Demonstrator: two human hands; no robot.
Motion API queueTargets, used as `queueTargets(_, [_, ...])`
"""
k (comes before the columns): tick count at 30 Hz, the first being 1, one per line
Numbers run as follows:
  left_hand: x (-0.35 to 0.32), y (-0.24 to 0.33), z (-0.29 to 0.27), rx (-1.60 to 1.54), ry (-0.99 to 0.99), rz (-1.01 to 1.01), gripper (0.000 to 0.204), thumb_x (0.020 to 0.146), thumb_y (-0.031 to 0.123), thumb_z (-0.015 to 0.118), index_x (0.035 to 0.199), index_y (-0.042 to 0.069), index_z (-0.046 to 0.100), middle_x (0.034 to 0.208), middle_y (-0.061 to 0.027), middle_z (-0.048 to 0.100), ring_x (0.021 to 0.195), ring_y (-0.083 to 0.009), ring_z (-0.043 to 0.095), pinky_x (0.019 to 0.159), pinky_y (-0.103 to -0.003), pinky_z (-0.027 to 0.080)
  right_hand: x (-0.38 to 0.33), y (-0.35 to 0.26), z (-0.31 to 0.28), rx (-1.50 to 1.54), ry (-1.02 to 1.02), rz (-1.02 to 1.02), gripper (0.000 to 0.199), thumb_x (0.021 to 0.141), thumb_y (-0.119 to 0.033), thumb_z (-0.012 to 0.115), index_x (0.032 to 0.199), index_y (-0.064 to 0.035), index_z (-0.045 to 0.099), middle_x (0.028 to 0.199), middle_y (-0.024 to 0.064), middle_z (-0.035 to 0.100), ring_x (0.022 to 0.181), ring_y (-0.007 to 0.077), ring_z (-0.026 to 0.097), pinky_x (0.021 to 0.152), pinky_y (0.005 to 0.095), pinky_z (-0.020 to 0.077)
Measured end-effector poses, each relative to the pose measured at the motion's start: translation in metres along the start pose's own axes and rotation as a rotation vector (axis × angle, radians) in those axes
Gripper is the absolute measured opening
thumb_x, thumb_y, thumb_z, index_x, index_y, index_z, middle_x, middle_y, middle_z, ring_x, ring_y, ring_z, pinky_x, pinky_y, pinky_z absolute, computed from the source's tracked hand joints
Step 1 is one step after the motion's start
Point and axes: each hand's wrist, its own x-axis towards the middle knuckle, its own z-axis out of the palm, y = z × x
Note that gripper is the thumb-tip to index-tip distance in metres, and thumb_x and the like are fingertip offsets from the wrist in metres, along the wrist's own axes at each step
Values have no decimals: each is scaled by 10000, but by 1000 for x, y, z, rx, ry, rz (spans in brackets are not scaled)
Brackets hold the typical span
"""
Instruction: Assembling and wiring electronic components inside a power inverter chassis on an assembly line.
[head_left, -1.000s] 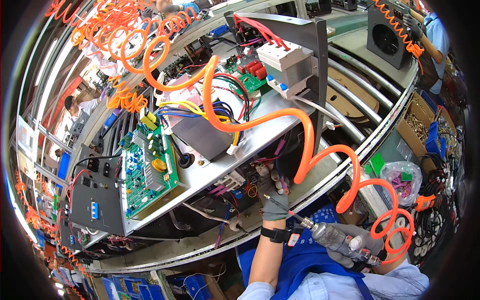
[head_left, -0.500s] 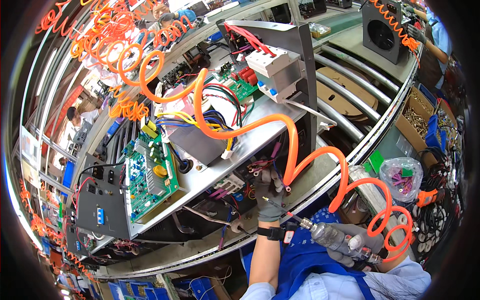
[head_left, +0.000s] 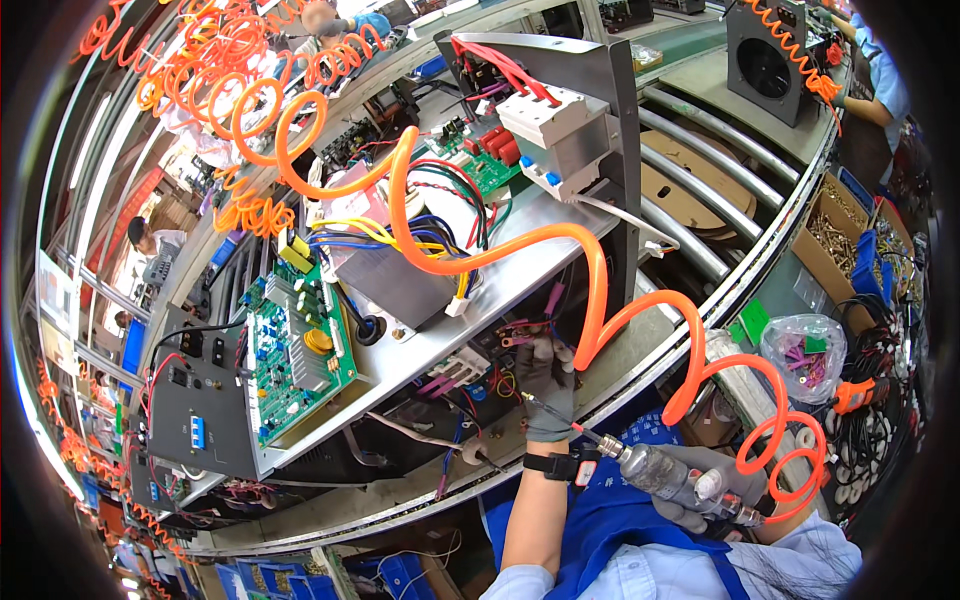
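My right hand (head_left: 720,487), in a grey glove, is wrapped round an air screwdriver (head_left: 655,470) whose long bit points left, its brass-coloured tip crossing in front of my left glove. An orange coiled hose (head_left: 690,350) runs from the tool's rear up over the work. My left hand (head_left: 546,392), also gloved, reaches under the metal shelf of an open equipment chassis (head_left: 520,255). Its curled fingers are among cables with purple-sleeved lugs (head_left: 510,341); what they grip is partly hidden. A green circuit board (head_left: 300,345) and a grey transformer-like block (head_left: 395,285) sit on the shelf.
Metal rollers (head_left: 690,175) lie beyond the chassis. At right are a plastic bag of purple pieces (head_left: 803,360), a carton of brass screws (head_left: 830,235) and an orange-handled tool (head_left: 855,395). A co-worker (head_left: 875,95) stands by a black fan housing (head_left: 765,65).
My left hand has shifted slightly right and deeper beneath the shelf; a ring lug beside its fingers no longer shows. The screwdriver stays nearly still. The co-worker's hand at the far right has moved.
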Motion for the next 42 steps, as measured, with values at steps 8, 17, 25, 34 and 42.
queueTargets(8, [6,-7,-8,-810,-199,-564,189,888,184,598,951,8,620,872,-80,614,683,-158,547,625,-260,445,-5,-5,3,15,2,32,864,671,-402,742,1335,7,371,761,127,529,581,168,566,395,257,480])
queueTargets(17, [-33,-13,34,-1100,-115,-589,199,866,140,620,992,-5,571,872,-67,564,766,-156,511,709,-288,459,2,0,-6,-28,-39,30,888,668,-421,740,1348,11,368,773,129,555,572,167,570,435,272,477])
queueTargets(25, [-58,3,72,-634,-5,-347,244,939,200,570,1070,-5,562,871,-77,565,750,-139,511,699,-271,449,-7,-6,10,-157,-60,2,927,647,-488,753,1319,34,385,751,119,562,553,168,578,458,274,467])
queueTargets(34, [-67,46,64,683,307,341,192,931,119,553,1000,-33,647,783,-55,651,592,-69,550,533,-197,440,3,-5,8,-65,-21,-26,881,638,-435,776,1287,30,403,761,137,572,553,179,577,459,283,470])
queueTargets(42, [-55,73,61,368,307,355,152,931,168,579,950,19,600,754,-20,587,578,-72,472,518,-219,382,3,-2,5,19,-46,-111,836,676,-359,732,1306,49,364,830,167,580,570,194,586,476,298,503])
